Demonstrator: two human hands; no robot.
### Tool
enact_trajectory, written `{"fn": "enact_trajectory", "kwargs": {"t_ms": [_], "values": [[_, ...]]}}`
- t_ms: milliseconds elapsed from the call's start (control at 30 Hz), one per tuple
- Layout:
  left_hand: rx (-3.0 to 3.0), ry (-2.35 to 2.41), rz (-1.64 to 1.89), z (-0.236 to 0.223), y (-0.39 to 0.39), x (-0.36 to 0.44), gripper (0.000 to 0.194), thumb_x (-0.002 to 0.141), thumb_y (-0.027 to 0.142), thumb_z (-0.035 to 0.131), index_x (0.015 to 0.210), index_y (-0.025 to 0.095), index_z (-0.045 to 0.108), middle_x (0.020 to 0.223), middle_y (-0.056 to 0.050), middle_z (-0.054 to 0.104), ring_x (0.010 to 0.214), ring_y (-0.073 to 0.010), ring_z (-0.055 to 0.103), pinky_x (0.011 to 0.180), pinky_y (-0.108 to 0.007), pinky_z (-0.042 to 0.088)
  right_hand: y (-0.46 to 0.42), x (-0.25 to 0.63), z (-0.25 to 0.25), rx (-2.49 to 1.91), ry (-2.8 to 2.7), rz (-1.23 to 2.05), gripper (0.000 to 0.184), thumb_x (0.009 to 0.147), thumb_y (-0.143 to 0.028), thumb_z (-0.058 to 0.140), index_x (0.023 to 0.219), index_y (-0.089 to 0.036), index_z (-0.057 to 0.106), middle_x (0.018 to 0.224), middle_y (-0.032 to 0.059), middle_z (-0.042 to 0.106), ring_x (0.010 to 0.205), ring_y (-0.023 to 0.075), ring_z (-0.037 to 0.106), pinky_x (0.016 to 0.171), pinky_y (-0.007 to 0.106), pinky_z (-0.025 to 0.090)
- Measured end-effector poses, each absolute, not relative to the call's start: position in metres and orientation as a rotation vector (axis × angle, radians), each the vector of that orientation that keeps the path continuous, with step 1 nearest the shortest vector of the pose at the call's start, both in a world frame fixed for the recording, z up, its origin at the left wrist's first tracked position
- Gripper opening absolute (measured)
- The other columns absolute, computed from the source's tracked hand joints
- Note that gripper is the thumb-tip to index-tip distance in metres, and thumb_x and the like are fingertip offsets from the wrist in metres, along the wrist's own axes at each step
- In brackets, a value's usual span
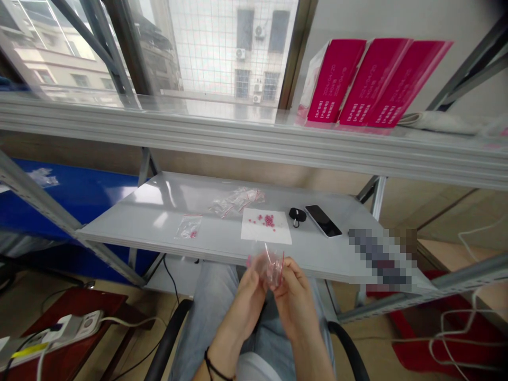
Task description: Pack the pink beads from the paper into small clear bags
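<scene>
A clear zip bag (271, 267) with a red seal line is held up just off the front edge of the grey table (151, 225). My left hand (252, 288) grips it from the left, and my right hand (292, 286) pinches its right side near the red line. Whether anything lies inside this bag I cannot make out. Just beyond my hands, a white sheet of paper (254, 233) carries several small pink-red pellets (269, 220). To the left lies another zip bag (186, 225) with a few pellets in its corner. Behind the paper is a pile of clear zip bags (234, 202).
Right of the paper are a small black case (297, 215) and a phone (323, 220); a blurred-out object (381, 256) lies farther right. A shelf (222, 137) with magenta boxes (337, 79) crosses above the table. A power strip (75, 328) sits at lower left.
</scene>
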State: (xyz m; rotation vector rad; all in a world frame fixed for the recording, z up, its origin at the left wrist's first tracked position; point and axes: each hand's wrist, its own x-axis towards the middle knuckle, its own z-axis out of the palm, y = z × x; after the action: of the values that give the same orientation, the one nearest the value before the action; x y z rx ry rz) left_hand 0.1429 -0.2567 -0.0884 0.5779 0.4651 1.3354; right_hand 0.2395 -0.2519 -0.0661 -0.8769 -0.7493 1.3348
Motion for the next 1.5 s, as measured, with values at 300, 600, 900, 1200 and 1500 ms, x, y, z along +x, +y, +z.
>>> {"fn": "enact_trajectory", "kwargs": {"t_ms": [300,600,900,1200,1500], "values": [[-0.084,0.473,1.53,-0.065,-0.225,0.148,0.022,0.097,0.032,0.06,0.117,0.026,0.067,0.119,-0.005,0.07,0.098,-0.0161,0.071,0.081,-0.03,0.06,-0.252,0.234,-0.076,-0.858,-0.788,1.415,0.026,0.08,-0.028,0.075,0.073,-0.022,0.052,0.065,-0.0053,0.05,0.056,0.0111,0.045,0.053,0.023,0.04],[-0.27,0.463,1.603,-0.057,-0.23,0.147,0.016,0.101,0.032,0.056,0.102,0.022,0.068,0.1,-0.004,0.071,0.09,-0.0131,0.071,0.09,-0.03,0.059,-0.252,0.237,-0.087,-0.895,-0.935,1.249,0.011,0.089,-0.028,0.07,0.083,-0.021,0.065,0.068,-0.0041,0.054,0.062,0.0118,0.047,0.058,0.023,0.04],[-0.263,0.373,1.646,-0.056,-0.229,0.145,0.02,0.102,0.031,0.054,0.096,0.019,0.069,0.089,-0.004,0.071,0.082,-0.0143,0.071,0.084,-0.031,0.06,-0.249,0.238,-0.079,-0.85,-1.027,1.344,0.015,0.089,-0.027,0.067,0.081,-0.022,0.078,0.093,0.004,0.069,0.091,0.0209,0.058,0.088,0.034,0.048],[-0.144,0.412,1.638,-0.056,-0.229,0.148,0.019,0.101,0.026,0.054,0.111,0.022,0.07,0.106,-0.007,0.072,0.093,-0.0164,0.071,0.086,-0.03,0.059,-0.247,0.239,-0.079,-0.697,-0.705,1.636,0.014,0.08,-0.024,0.074,0.091,-0.021,0.082,0.109,0.0079,0.076,0.11,0.0257,0.063,0.104,0.039,0.043],[-0.193,0.391,1.672,-0.054,-0.22,0.156,0.021,0.103,0.026,0.05,0.098,0.02,0.07,0.095,-0.005,0.069,0.091,-0.0155,0.07,0.095,-0.035,0.057,-0.243,0.241,-0.082,-0.621,-0.43,1.301,0.007,0.082,-0.022,0.072,0.087,-0.022,0.077,0.093,0.0009,0.074,0.093,0.0158,0.066,0.085,0.026,0.052]]}}
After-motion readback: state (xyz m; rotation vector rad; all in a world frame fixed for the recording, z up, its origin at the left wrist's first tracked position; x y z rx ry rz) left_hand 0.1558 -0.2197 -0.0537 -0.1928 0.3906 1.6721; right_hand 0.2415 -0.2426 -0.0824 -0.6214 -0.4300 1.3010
